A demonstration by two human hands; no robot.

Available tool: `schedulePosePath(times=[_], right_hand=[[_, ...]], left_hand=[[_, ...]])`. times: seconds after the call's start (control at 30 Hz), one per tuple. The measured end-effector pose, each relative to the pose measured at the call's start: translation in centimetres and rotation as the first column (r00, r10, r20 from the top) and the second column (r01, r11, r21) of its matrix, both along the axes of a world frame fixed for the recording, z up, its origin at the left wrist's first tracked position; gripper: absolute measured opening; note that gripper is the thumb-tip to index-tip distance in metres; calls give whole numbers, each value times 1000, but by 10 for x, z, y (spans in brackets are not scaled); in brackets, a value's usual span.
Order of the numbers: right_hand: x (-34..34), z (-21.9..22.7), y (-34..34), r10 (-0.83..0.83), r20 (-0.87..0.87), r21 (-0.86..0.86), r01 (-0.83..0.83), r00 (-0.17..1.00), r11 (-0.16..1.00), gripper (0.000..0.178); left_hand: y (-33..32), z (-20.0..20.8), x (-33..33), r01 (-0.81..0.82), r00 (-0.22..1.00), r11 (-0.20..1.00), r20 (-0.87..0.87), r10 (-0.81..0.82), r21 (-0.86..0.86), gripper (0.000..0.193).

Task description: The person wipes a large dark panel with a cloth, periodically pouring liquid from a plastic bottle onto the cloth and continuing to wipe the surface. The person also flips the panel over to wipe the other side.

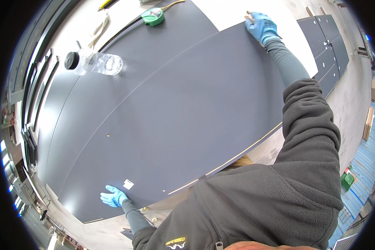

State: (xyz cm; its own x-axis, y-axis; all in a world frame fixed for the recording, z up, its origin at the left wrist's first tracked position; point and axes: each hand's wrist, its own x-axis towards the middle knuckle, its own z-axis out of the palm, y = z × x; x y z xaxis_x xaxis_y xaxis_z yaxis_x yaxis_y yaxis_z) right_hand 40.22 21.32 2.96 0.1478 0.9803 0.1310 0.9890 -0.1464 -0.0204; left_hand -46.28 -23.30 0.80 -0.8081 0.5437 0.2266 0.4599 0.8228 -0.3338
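Note:
A large dark grey panel (187, 112) lies across the bench on top of a second dark panel (91, 104). My left hand (112, 196), in a blue glove, rests flat with its fingers spread on the near left end of the top panel, just beside a small white sticker (128, 183). My right hand (260, 27), also in a blue glove, reaches out to the far right end and curls over that panel's corner edge. A thin tan piece shows at its fingertips; what it is cannot be told.
A clear jar (104, 63) with a black lid (71, 60) lies on its side on the lower panel. A green tape measure (153, 16) sits at the far edge. More dark panels (327, 41) lie at the right. A green box (347, 180) stands on the floor.

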Motion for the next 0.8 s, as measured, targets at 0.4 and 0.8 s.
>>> schedulePosePath(times=[0.4,0.8], right_hand=[[167,16,-97,-440,9,29,440,898,898,56],[190,-21,-106,-253,-119,-76,246,960,966,63]], left_hand=[[-10,31,90,7,998,996,56,-12,90,92],[-78,35,152,-262,963,937,128,238,230,82]])
